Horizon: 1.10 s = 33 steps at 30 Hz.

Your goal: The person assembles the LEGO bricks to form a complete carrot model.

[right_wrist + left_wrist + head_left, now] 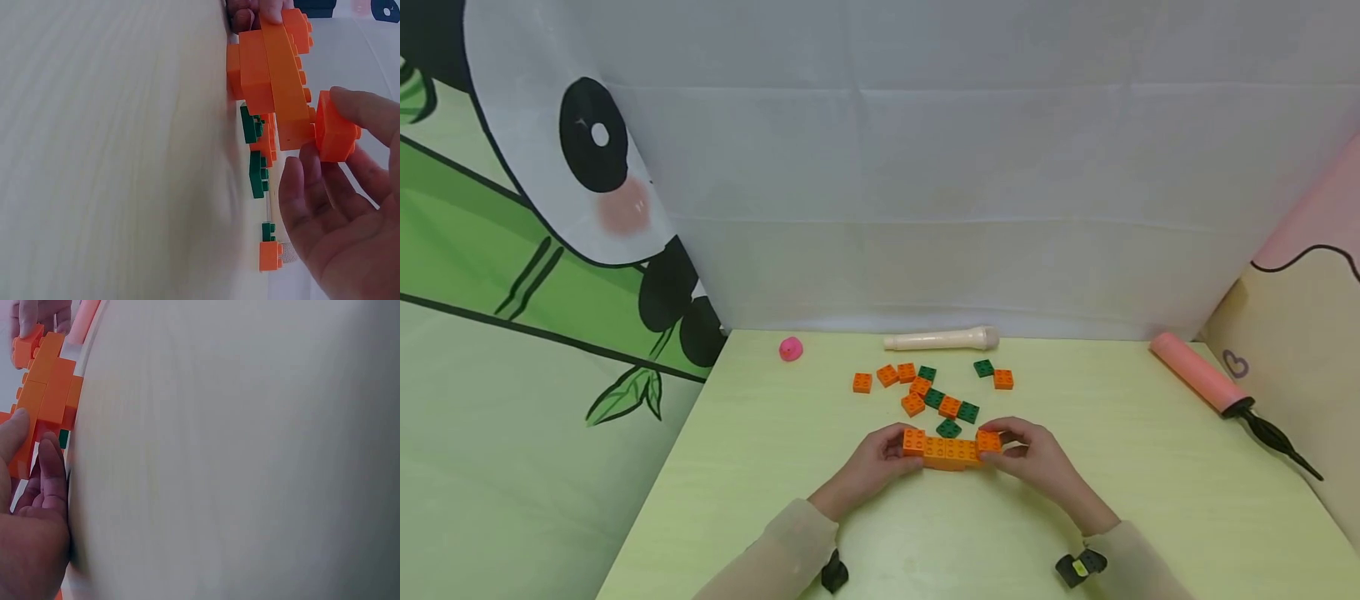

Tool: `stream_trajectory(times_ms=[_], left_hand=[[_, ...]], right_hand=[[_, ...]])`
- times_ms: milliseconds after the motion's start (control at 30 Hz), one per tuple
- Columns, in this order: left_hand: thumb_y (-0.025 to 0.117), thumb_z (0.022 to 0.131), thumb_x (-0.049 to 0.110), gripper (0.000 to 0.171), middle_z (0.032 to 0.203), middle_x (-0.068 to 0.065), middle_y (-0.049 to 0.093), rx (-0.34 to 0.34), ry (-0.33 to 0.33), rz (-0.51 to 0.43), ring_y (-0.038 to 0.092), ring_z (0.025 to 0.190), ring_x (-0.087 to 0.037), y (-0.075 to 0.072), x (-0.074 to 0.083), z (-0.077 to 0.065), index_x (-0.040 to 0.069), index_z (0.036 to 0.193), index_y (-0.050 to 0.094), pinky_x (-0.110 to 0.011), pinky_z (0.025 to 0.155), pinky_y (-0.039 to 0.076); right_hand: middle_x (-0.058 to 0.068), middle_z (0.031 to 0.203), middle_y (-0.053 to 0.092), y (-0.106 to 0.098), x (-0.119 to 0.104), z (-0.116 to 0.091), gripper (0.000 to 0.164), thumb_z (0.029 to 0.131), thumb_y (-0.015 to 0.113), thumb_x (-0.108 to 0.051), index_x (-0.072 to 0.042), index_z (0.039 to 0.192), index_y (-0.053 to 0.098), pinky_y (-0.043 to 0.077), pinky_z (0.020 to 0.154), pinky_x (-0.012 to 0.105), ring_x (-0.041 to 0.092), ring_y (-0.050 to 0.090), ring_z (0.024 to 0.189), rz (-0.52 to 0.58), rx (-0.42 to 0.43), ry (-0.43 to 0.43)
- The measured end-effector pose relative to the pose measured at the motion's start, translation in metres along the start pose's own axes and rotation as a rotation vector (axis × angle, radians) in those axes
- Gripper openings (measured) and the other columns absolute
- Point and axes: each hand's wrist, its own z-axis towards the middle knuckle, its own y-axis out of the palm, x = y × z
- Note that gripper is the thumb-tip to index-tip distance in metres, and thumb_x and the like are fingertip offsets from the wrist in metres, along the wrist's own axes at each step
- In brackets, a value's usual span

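An orange building-block assembly (950, 452) stands near the middle of the table, stepped in layers with a wide row over narrower bricks. At its left end, my left hand (874, 460) grips it, thumb on the near side. An orange block (913, 441) sits on top there. My right hand (1037, 462) pinches another orange block (335, 130) at the right end. In the right wrist view this block is slightly tilted against the end studs of the long row. My left thumb (14, 434) presses the assembly's side in the left wrist view.
Several loose orange blocks (913, 405) and green blocks (967, 412) lie behind the assembly. A cream microphone-shaped thing (942, 339) lies by the back wall, with a small pink thing (791, 348) to its left. A pink pump (1202, 375) lies along the right edge.
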Motion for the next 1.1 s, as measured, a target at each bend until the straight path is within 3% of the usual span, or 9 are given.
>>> stream_trajectory(times_ms=[233,433,700,1100], left_hand=[[0.076,0.098,0.019,0.034,0.123,0.0,0.069,0.001,-0.007,-0.001,0.068,0.106,-0.021,0.001,0.003,-0.002,0.019,0.131,0.066,-0.029,0.092,0.056],[0.077,0.098,0.021,0.036,0.123,0.0,0.069,-0.002,0.0,-0.001,0.067,0.105,-0.021,0.001,0.002,-0.003,0.019,0.132,0.066,-0.029,0.09,0.056],[0.076,0.098,0.02,0.037,0.123,0.0,0.069,0.003,0.002,0.013,0.067,0.105,-0.02,0.002,0.005,-0.003,0.017,0.133,0.065,-0.029,0.091,0.055],[0.076,0.098,0.02,0.035,0.122,0.0,0.069,0.004,0.0,0.023,0.067,0.104,-0.02,0.001,0.004,-0.003,0.018,0.132,0.066,-0.029,0.09,0.055]], right_hand=[[0.003,0.11,0.069,0.008,-0.003,0.001,0.034,0.089,0.086,-0.018,-0.012,0.121,0.074,0.056,0.076,0.029,0.026,0.061,0.096,-0.038,-0.01,0.001],[0.006,0.118,0.069,0.009,-0.004,0.002,0.036,0.09,0.085,-0.021,-0.012,0.122,0.073,0.057,0.078,0.032,0.025,0.064,0.094,-0.037,-0.025,0.012],[0.017,0.128,0.066,0.011,0.001,0.002,0.04,0.092,0.083,-0.017,-0.006,0.127,0.069,0.06,0.077,0.03,0.027,0.074,0.091,0.102,-0.072,0.049],[0.017,0.122,0.071,0.016,0.004,0.004,0.041,0.087,0.087,-0.014,-0.001,0.123,0.073,0.06,0.076,0.029,0.026,0.074,0.089,0.176,-0.022,0.1]])
